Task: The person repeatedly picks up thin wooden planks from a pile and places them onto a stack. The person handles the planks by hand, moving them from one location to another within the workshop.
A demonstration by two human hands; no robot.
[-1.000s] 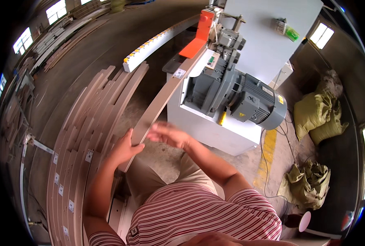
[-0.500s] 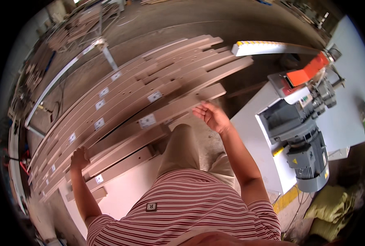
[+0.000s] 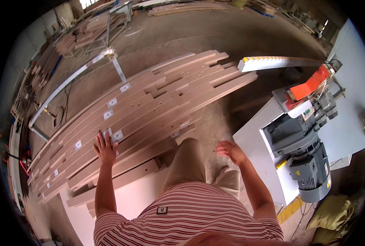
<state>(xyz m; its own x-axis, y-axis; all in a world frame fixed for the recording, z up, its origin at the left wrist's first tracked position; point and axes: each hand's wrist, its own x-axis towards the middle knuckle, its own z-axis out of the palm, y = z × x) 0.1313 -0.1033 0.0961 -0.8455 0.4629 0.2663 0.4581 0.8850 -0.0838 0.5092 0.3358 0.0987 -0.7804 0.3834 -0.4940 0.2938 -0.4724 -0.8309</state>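
Note:
Long brown planks (image 3: 162, 107) lie side by side in a wide layer in front of me. Some have small drilled holes, and several bear white paper labels (image 3: 125, 88). My left hand (image 3: 106, 152) rests on the planks with its fingers spread, beside a label (image 3: 117, 135). It grasps nothing. Off to the right, past the plank ends, my right hand (image 3: 233, 153) hangs in the air, empty and slightly blurred, its fingers loosely stretched out. Closer to me, a plank with a hole (image 3: 145, 169) lies above a pale board (image 3: 137, 190).
On my right stands a white machine cabinet (image 3: 254, 135) carrying a grey motor (image 3: 309, 174) and an orange guard (image 3: 311, 84). A rail with yellow rollers (image 3: 281, 63) reaches toward the planks. A metal frame (image 3: 74, 84) stands beyond them; yellowish sacks (image 3: 330, 215) lie lower right.
The nearest labelled plank, formerly raised at an angle, now lies against the others. My left hand has moved rightward from its end onto the planks; my right hand has drawn away rightward and down.

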